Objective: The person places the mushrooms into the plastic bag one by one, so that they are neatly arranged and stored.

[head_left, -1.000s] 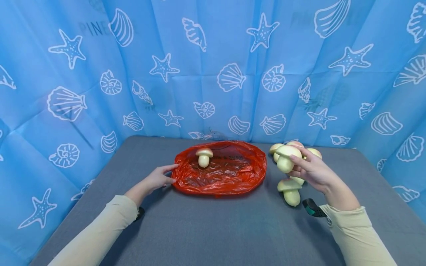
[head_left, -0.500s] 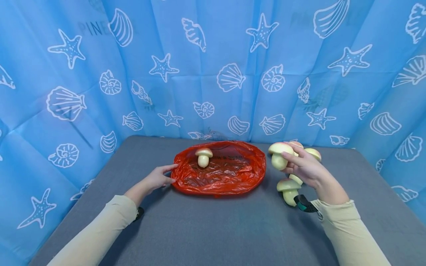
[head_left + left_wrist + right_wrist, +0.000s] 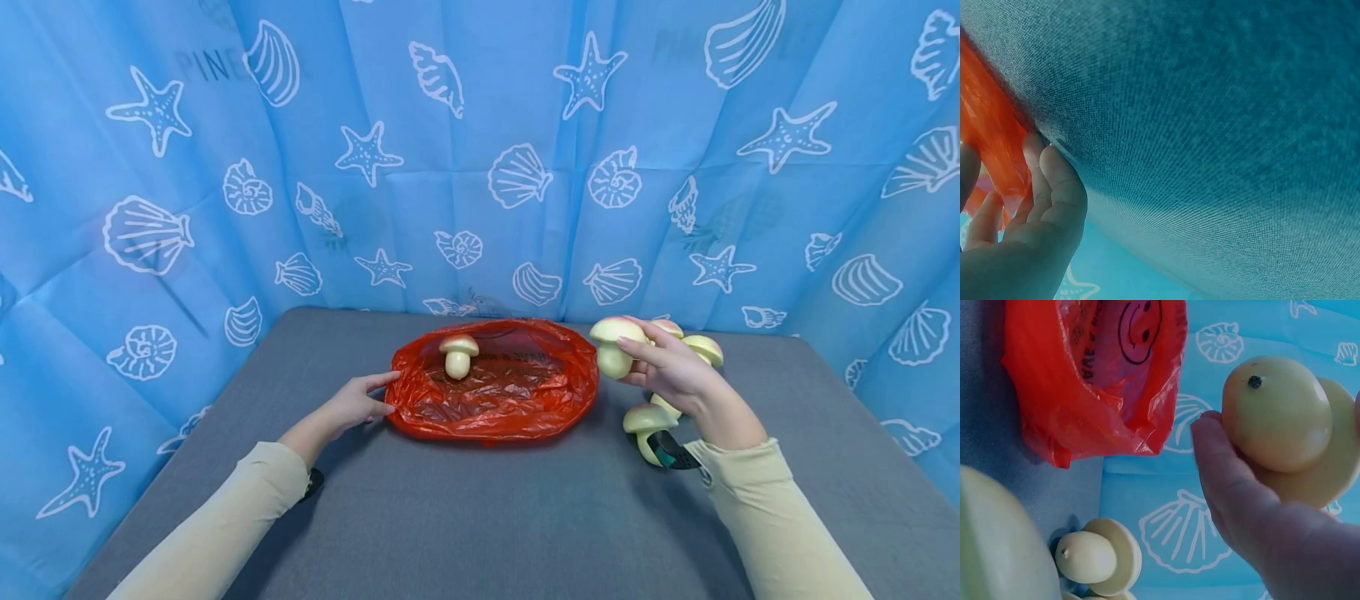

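A red plastic bag (image 3: 487, 432) lies with its mouth spread wide on the grey table. One pale toy mushroom (image 3: 458, 357) stands inside it, toward the back left. At the bag's left edge, my left hand (image 3: 358, 403) holds the rim with its fingers and thumb; in the left wrist view the fingers (image 3: 1063, 187) bend against the red plastic. My right hand (image 3: 675, 379) grips another toy mushroom (image 3: 613, 348) by its cap, stem down, beside the bag's right rim. The right wrist view shows that mushroom's rounded stem end (image 3: 1279, 419) with a dark spot.
Behind and below my right hand several more toy mushrooms are grouped, among them one at the back right (image 3: 705, 347) and one nearer (image 3: 647, 419), partly covered by the wrist strap (image 3: 671, 451). A blue curtain (image 3: 480, 208) with shell prints closes off the table's (image 3: 480, 525) back and sides.
My right hand has carried its mushroom leftward, from over the group to the bag's right rim. The left hand and the mushroom in the bag have stayed put.
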Demonstrator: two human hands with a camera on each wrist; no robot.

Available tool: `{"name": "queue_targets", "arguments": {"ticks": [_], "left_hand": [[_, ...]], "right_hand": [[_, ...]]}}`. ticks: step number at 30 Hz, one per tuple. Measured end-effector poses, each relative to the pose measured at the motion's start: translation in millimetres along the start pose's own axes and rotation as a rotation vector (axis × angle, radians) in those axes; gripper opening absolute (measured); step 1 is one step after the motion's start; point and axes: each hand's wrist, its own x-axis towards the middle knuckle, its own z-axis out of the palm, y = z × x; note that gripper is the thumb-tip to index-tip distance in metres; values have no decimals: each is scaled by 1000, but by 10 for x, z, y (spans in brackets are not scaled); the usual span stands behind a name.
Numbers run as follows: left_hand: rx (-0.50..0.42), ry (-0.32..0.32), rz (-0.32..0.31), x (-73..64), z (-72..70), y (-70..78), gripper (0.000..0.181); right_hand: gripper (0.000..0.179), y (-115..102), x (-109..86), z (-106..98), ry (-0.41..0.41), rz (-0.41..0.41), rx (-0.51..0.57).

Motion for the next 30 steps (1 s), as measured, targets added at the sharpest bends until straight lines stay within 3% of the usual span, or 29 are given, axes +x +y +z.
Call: {"name": "queue_targets", "arguments": {"ticks": [8,22,30], "left_hand": [[2,-3,5,-12,-5,-10,60],[8,3,-15,-10,5,8,60],[8,3,-16,0,6,5,60]], "right_hand": [[74,-11,92,63,-5,60,-134],[53,-37,262,259,-23,146,-134],[60,-14,358,374,-17,188,-156]]}}
